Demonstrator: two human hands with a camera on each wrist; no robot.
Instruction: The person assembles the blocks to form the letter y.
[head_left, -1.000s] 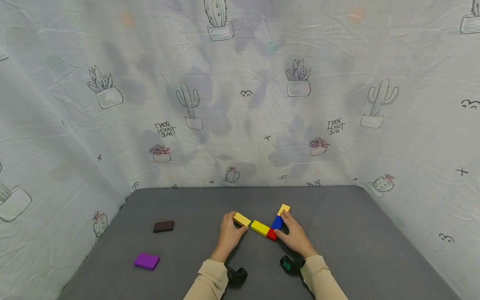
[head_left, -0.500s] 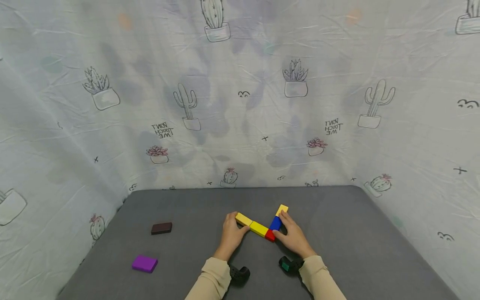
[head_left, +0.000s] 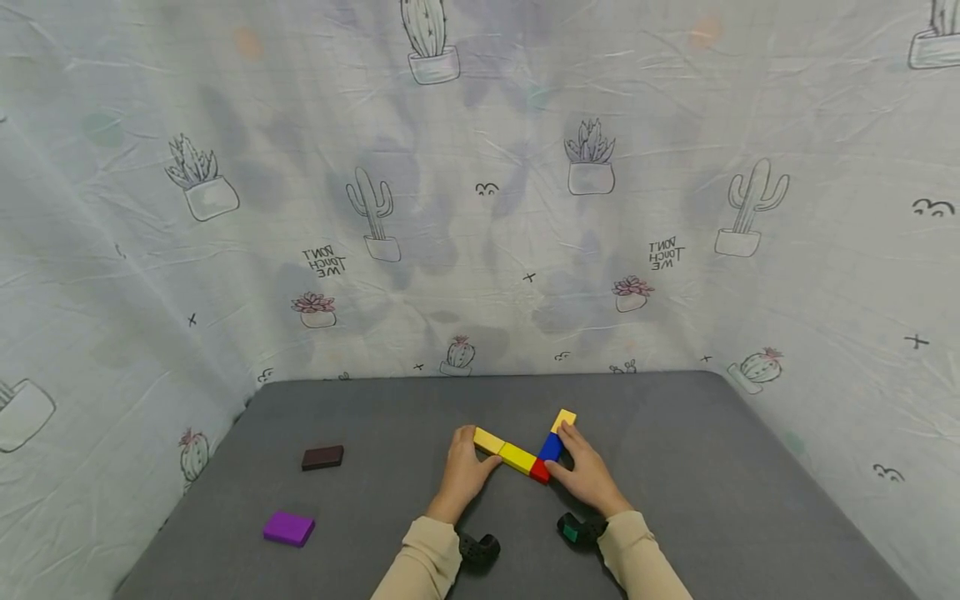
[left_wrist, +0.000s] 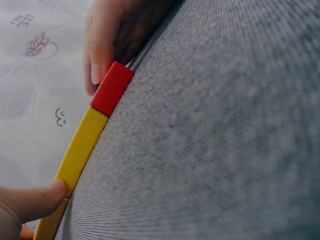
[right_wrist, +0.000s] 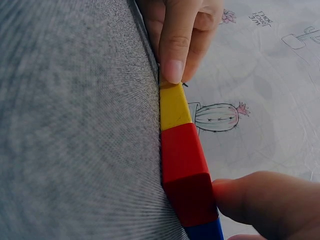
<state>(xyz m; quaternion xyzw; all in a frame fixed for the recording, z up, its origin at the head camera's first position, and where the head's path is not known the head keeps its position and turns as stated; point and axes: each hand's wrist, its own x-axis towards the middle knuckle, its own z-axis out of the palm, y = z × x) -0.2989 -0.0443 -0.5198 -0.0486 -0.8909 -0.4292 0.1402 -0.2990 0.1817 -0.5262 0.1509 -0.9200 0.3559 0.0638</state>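
Observation:
Small coloured blocks form a V on the grey table. Its left arm has a yellow block [head_left: 488, 441] end to end with a second yellow block [head_left: 517, 457], then a red block [head_left: 539, 472] at the corner. From there a blue block [head_left: 551, 448] and a pale yellow block [head_left: 564, 419] run away to the right. My left hand [head_left: 461, 473] holds the outer yellow block, its thumb [left_wrist: 56, 188] near the joint of the two yellows. My right hand [head_left: 588, 473] spans the right arm, thumb [right_wrist: 235, 200] against the red block, fingers by the blue and pale yellow ones.
On the left of the grey table [head_left: 720, 500] lie a dark brown block [head_left: 323, 457] and a purple block [head_left: 288, 528]. Dark wrist devices sit below both hands. A white cactus-print cloth [head_left: 480, 233] hangs behind the table.
My left hand has slid the outer yellow block right, and the gap to the second yellow block has closed. My right hand has stayed at the right arm of the V.

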